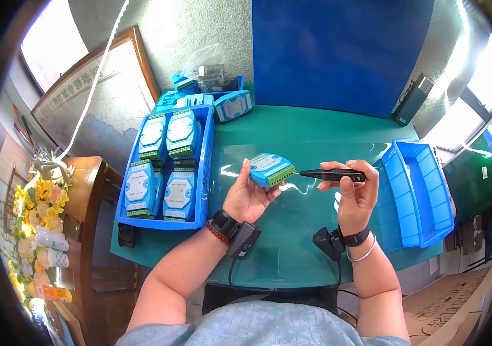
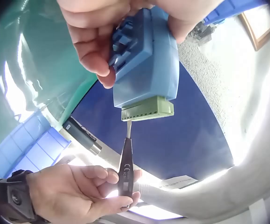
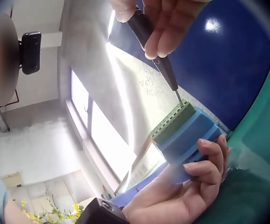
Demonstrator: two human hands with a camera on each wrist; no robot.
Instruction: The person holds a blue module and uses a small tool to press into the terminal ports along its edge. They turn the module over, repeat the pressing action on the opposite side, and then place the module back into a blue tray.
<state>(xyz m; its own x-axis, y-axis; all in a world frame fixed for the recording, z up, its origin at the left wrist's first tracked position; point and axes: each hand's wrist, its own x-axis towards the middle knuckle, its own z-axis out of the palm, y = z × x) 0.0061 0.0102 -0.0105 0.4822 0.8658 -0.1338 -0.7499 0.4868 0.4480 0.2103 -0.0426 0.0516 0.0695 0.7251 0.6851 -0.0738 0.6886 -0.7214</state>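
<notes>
My left hand point(image 1: 250, 193) grips a blue electronic module point(image 1: 268, 164) above the table, its white label facing up in the head view. The module's green terminal block point(image 2: 146, 109) points toward my right hand point(image 1: 356, 193). Between the right thumb and fingers is a slim black screwdriver point(image 1: 335, 174) with a metal shaft. Its tip meets the terminal block close to one end of the row of holes, as the right wrist view shows point(image 3: 181, 103). In the left wrist view the screwdriver point(image 2: 126, 165) stands nearly in line with the block's face.
A blue bin point(image 1: 204, 190) at left holds several similar modules. Behind it lie more modules point(image 1: 234, 106) and a clear plastic bag point(image 1: 208, 60). On the right stand a second blue bin point(image 1: 410, 199) and a dark cylindrical object point(image 1: 413, 101). A blue panel point(image 1: 338, 52) rises at the table's back.
</notes>
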